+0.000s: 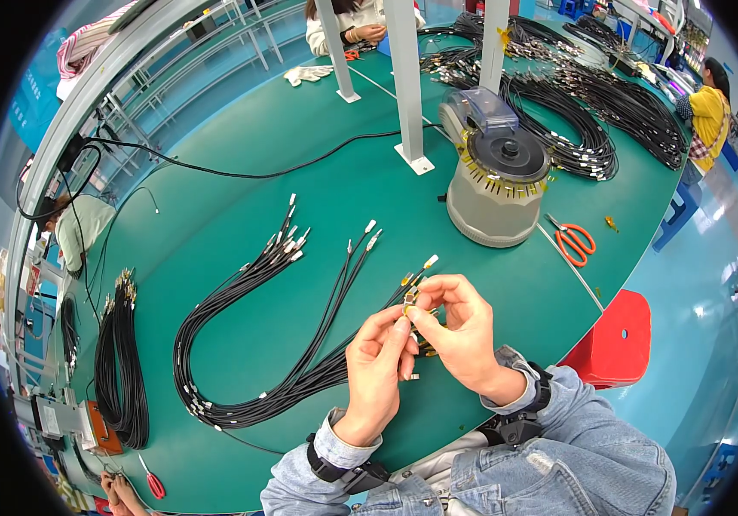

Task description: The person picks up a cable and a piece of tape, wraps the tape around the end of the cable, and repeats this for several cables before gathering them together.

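My left hand (pixel 376 365) and my right hand (pixel 459 331) meet over the near side of the table, fingertips pinched together. Between them is a small cable end (pixel 409 299) with a bit of amber tape on it. Fingers partly hide it, and I cannot tell which hand grips cable and which grips tape. Under and beside my hands runs a bundle of black cables (pixel 253 413), curved in a U, with white connectors at its far ends. More connector ends, some with yellow tape, poke out around my fingers.
A round grey tape dispenser (pixel 498 189) with yellow strips stands beyond my right hand, near orange-handled scissors (pixel 573 243). Metal posts (pixel 405 86) rise from the green table (pixel 240 202). Cable bundles (pixel 121 370) lie left; a red stool (pixel 618 340) stands right. Other people sit around.
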{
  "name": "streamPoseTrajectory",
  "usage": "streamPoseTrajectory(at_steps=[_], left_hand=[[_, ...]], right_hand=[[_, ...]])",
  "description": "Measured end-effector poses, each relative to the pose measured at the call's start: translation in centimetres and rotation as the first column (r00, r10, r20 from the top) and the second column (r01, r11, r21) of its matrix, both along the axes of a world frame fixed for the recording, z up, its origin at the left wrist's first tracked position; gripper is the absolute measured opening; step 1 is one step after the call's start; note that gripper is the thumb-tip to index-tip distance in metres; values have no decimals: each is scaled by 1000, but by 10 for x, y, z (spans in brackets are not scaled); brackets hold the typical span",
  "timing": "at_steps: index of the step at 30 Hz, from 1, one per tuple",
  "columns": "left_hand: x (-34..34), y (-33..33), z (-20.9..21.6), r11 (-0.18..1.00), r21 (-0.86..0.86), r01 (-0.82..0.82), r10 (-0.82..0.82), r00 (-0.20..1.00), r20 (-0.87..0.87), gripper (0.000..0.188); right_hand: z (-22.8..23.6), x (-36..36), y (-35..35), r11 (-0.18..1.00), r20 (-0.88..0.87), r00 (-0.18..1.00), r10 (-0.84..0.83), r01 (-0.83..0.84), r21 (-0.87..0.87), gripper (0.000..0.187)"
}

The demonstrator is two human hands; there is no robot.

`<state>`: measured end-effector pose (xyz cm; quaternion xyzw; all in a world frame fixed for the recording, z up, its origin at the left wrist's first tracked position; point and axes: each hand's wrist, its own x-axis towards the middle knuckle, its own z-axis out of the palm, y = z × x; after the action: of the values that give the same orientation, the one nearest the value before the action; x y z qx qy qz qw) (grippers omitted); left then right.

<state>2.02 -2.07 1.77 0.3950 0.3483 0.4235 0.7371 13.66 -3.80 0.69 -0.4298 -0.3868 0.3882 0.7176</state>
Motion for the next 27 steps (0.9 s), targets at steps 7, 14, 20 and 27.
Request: streamPoseTrajectory(at_steps=[7, 14, 20, 27], left_hand=[[2, 2, 1, 999, 13, -29, 29, 1000, -3, 14], [-3, 8, 3, 999, -20, -42, 43, 999, 21, 13], [-6, 8, 4, 993, -118, 2, 9, 996, 92, 12], [-4, 8, 1, 992, -129, 3, 9, 996, 88, 11]], right_hand=[[-1, 0, -1, 1000, 3, 1000, 4, -4, -4, 26], [0, 3, -2, 999, 15, 999, 49, -49, -18, 25], [-1, 7, -3, 993, -33, 996, 89, -91, -71, 24], [3, 9, -7, 987, -54, 991, 124, -128, -96, 23]])
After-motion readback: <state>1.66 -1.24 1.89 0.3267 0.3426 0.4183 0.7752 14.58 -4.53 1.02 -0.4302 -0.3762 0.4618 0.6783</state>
